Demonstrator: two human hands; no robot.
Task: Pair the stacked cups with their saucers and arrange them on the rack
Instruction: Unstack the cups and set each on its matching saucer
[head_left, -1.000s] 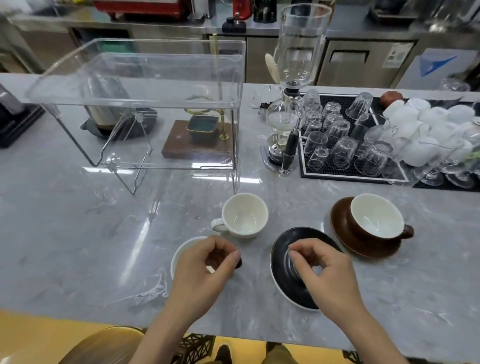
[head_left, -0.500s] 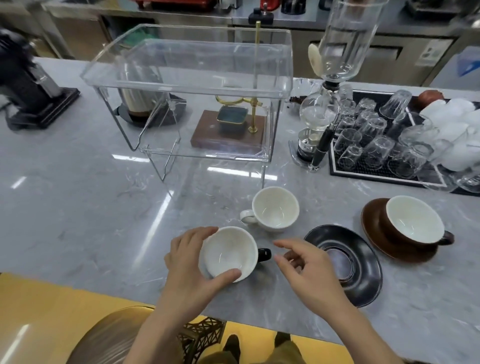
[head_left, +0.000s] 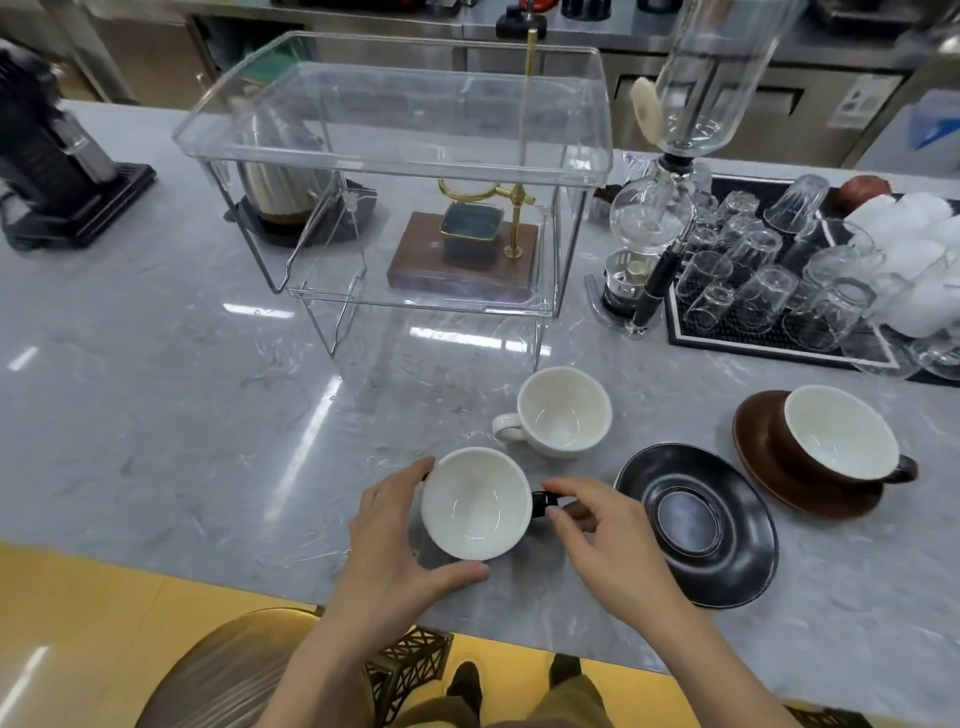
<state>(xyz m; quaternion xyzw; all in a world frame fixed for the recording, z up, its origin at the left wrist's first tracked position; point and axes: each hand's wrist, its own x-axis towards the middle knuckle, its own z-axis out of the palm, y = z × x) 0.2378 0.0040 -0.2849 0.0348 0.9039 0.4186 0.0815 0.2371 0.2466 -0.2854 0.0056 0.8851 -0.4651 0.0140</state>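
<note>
At the near edge of the grey marble counter (head_left: 156, 415), in the head view, the left hand (head_left: 387, 545) curls round a black cup with a white inside (head_left: 475, 503), fingers at its far-left rim and thumb under its near side. The cup's mouth tilts up towards the camera and its black handle (head_left: 543, 503) points to 3 o'clock. The right hand (head_left: 613, 540) is half open, fingers bent loosely, fingertips (head_left: 553, 512) at the handle; whether they pinch it I cannot tell.

At 3 o'clock from that cup, just past the right hand, the black saucer (head_left: 698, 525) lies flat and bare on the counter. At 1 o'clock from the held cup stands a white cup (head_left: 563, 410), upright, its handle pointing to 9 o'clock. Farther right, at 3 o'clock from the white cup, a brown cup (head_left: 841, 434) sits on a brown saucer (head_left: 758, 441), handle to 3 o'clock.

At 12 o'clock stands the clear two-tier rack (head_left: 395, 130), its long axis running left to right, both shelves bare. Right of it are a glass siphon brewer (head_left: 670, 171) and a black mat of upturned glasses (head_left: 753, 275); a black grinder (head_left: 52, 171) stands at 10 o'clock.
</note>
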